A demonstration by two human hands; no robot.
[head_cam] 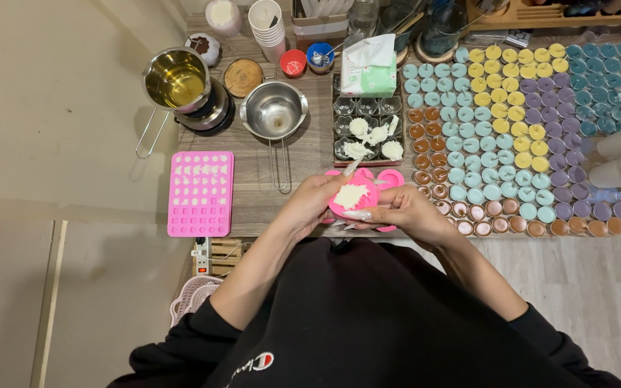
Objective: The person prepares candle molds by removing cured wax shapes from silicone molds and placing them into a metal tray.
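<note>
Both hands meet over the near edge of the counter [296, 154]: the left hand [309, 205] cups a pink silicone mould [357, 197] from the side, the right hand [404, 212] pinches its lower rim, apparently flexing it to loosen the white wax piece [351, 195] inside. Just beyond the hands, a dark tray [366, 122] holds similar white pieces within easy reach.

You get bright, even overhead light and a sharp picture across the wooden table [303, 154]. Glare glints off the steel pouring pot [274, 109] and the oil-filled pot [176, 79]; handle shadows fall soft. Straight edges bow slightly toward the corners.
</note>
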